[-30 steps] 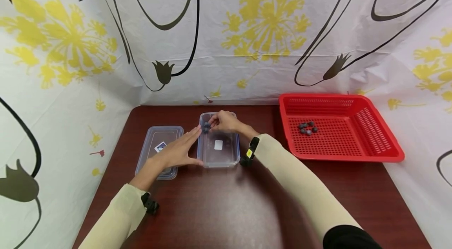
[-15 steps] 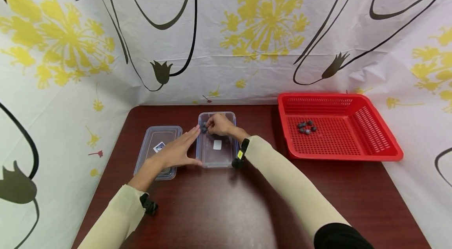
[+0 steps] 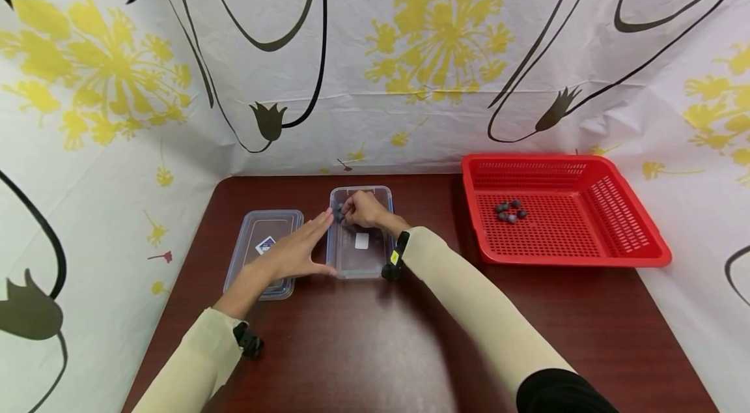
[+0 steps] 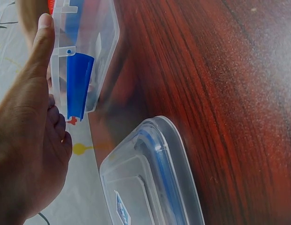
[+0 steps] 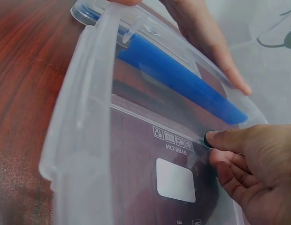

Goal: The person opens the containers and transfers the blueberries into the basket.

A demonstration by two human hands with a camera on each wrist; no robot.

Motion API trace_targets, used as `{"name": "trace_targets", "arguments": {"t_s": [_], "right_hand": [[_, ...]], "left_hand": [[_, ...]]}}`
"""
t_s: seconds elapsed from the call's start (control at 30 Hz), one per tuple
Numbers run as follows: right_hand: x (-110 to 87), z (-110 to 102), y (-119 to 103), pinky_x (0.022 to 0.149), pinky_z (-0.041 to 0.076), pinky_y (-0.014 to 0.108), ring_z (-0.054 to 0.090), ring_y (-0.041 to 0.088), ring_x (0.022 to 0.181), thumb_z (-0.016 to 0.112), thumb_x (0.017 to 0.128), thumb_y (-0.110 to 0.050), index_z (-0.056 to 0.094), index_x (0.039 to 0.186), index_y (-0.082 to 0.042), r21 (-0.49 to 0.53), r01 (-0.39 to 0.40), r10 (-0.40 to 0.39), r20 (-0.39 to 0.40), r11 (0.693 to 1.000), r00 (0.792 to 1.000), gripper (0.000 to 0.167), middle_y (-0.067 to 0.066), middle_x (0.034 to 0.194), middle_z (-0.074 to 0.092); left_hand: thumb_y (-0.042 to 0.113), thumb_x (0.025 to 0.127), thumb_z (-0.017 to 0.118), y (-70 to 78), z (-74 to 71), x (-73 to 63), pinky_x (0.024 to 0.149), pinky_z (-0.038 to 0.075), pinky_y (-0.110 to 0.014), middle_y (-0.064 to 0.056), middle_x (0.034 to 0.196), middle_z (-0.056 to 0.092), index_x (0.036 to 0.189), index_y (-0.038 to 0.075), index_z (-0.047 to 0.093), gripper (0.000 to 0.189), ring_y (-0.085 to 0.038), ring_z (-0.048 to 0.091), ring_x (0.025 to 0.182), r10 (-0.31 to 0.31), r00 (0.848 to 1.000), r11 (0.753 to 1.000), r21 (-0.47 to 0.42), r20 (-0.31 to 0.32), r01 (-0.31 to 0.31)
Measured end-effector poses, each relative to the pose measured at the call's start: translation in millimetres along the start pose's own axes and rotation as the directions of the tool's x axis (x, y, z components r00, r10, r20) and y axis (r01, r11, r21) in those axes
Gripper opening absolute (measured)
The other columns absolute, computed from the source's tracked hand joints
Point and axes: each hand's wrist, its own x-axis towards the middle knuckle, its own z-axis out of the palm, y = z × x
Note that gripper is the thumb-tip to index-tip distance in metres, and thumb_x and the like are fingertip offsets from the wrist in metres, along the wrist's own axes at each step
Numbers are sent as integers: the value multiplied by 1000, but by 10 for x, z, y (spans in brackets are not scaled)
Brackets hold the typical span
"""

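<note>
My right hand [image 3: 366, 209] is down inside the clear plastic food container [image 3: 363, 263], at its back left. Thumb and fingers pinch a small dark round berry [image 5: 209, 138], which looks like a blueberry, low in the container. Beside those fingertips, more dark blueberries [image 3: 338, 214] lie at the container's left side. My left hand [image 3: 293, 250] rests against the left rim with fingers straight and thumb spread toward the near corner. In the left wrist view, a blue clip flap [image 4: 80, 84] hangs on the container's side next to the thumb.
The clear lid [image 3: 258, 270], or a second lidded box, with a diamond-shaped label lies left of the container, partly under my left forearm. A red perforated basket [image 3: 562, 240] stands at the right with several blueberries [image 3: 511, 211] in it. Patterned cloth hangs behind the brown table [image 3: 363, 348].
My right hand has shifted a little left and lower inside the container, its fingers drawing in near the left wall. The left hand has stayed at the rim.
</note>
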Motion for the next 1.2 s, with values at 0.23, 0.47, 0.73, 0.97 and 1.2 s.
{"name": "trace_targets", "arguments": {"t_s": [0.23,0.47,0.73,0.97,1.2], "right_hand": [[-22,32,-21,81,59,26,71,11,79,83,90,-7,84,102,-6,1,2,-2,2,1000,1000,12,2,87,80],[-36,46,-41,74,59,24,73,12,78,85,89,-8,84,101,-6,-1,3,-3,-15,1000,1000,12,3,88,81],[-65,39,-52,70,59,24,73,13,78,82,90,-6,84,100,-6,-8,12,-12,-19,1000,1000,10,3,88,81],[-106,-10,-34,72,59,23,73,13,77,81,89,-4,85,99,-6,-48,44,-45,-28,998,999,11,4,87,81],[-195,-177,-77,74,61,24,75,15,79,83,88,-7,83,98,-3,-35,107,-107,-17,994,994,10,6,88,80]], "left_hand": [[74,83,76,6,-2,-3,132,19,-48,-8,179,4,170,7,12,127,-27,13,164,3,1000,1000,-1,-1,-3],[72,83,77,8,-12,-5,132,20,-48,-9,179,5,171,7,12,127,-27,14,164,5,1000,1000,-1,1,-5],[71,84,78,-1,-7,6,131,20,-48,-9,179,5,171,7,12,127,-27,14,164,6,1000,1000,-5,2,-6],[71,84,78,6,0,16,131,20,-49,-9,179,5,171,7,12,126,-28,14,163,2,1000,1000,-8,6,-2],[72,84,77,24,-18,10,131,21,-50,-10,179,5,171,7,11,127,-29,14,164,-8,1000,1000,-2,10,8]]}}
